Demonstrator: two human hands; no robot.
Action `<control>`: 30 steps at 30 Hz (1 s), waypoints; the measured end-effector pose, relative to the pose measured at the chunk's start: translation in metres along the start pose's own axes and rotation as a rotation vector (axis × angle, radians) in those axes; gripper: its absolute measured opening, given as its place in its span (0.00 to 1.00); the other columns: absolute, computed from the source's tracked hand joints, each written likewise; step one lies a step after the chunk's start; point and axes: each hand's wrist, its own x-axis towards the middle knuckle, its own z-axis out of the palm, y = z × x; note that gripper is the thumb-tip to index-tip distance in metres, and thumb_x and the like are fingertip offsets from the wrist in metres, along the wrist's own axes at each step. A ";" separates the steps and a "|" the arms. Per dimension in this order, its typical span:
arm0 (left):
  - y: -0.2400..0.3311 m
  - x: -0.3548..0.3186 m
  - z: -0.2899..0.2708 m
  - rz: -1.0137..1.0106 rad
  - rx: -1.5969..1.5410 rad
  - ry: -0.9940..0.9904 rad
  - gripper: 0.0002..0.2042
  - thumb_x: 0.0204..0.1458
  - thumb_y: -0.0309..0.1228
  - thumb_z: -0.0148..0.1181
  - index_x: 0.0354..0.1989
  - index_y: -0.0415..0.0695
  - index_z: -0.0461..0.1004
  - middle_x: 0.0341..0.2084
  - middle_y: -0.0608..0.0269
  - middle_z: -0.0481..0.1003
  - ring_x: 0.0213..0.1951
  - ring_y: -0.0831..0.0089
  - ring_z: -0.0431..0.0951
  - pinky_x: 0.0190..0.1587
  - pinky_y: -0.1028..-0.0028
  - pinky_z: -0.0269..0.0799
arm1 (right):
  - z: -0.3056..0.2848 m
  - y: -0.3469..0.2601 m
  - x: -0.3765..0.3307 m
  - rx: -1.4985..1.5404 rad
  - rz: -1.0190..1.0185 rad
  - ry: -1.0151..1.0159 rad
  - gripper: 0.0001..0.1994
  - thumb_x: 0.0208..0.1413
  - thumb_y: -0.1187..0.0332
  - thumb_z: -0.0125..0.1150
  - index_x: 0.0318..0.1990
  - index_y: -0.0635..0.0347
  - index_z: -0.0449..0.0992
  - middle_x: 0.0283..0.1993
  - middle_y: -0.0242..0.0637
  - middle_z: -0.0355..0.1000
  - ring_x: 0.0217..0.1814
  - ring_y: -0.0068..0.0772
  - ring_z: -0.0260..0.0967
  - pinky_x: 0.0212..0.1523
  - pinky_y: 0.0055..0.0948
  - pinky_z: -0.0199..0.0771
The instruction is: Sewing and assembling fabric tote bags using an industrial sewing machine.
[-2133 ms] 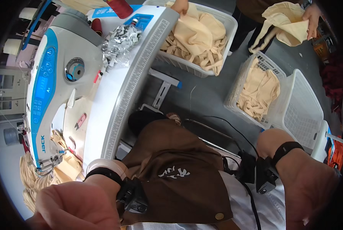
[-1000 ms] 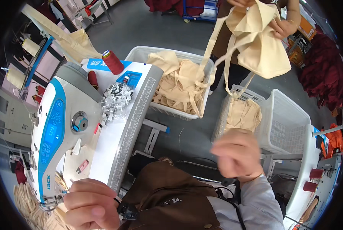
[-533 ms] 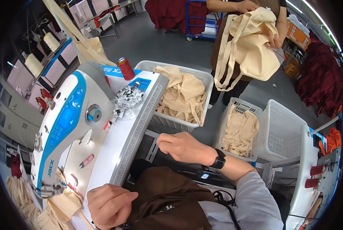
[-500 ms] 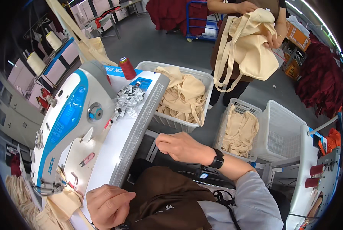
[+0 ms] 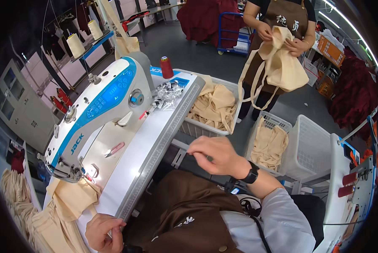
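Observation:
My left hand [image 5: 104,232] is at the near edge of the sewing table, fingers curled together beside the narrow end of a cream cloth piece [image 5: 73,197]. Whether it grips that end is hidden. The cloth lies under the needle end of a white and blue sewing machine [image 5: 97,114]. My right hand [image 5: 216,155] hangs in the air past the table's right edge, thumb and fingers bent together, with nothing visible in them. A pink-handled thread snipper [image 5: 114,149] rests on the machine bed.
A red thread cone [image 5: 166,68] and a heap of small clear and dark pieces [image 5: 168,95] sit behind the machine. Crates hold cream cloth [image 5: 214,105] and more cream cloth [image 5: 268,143]; a white crate [image 5: 309,147] stands alongside. Across from me, a person handles a cream bag [image 5: 281,63].
The whole view has shifted, with the machine now farther right. My left hand has drawn its thumb and fingers together near the table edge. The other person's hands have come together on the bag.

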 end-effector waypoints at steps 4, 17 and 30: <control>-0.003 -0.013 -0.001 -0.054 -0.011 0.062 0.05 0.60 0.16 0.60 0.40 0.35 0.82 0.25 0.57 0.78 0.29 0.68 0.78 0.36 0.73 0.67 | -0.041 -0.033 -0.005 0.065 -0.101 0.201 0.07 0.68 0.76 0.61 0.49 0.61 0.82 0.35 0.39 0.83 0.32 0.39 0.82 0.34 0.35 0.84; -0.010 0.032 0.043 0.066 -0.038 -0.104 0.05 0.57 0.17 0.62 0.39 0.37 0.82 0.22 0.58 0.79 0.26 0.67 0.78 0.34 0.72 0.69 | -0.142 -0.106 0.017 0.335 -0.716 0.639 0.15 0.73 0.51 0.67 0.53 0.51 0.83 0.34 0.21 0.74 0.23 0.17 0.68 0.32 0.27 0.62; -0.022 0.073 0.116 0.042 -0.079 -0.245 0.04 0.59 0.18 0.63 0.39 0.37 0.82 0.21 0.59 0.80 0.25 0.67 0.79 0.34 0.72 0.69 | -0.175 -0.038 0.035 0.250 -0.774 0.318 0.19 0.81 0.47 0.56 0.67 0.42 0.80 0.39 0.17 0.69 0.27 0.18 0.63 0.35 0.25 0.62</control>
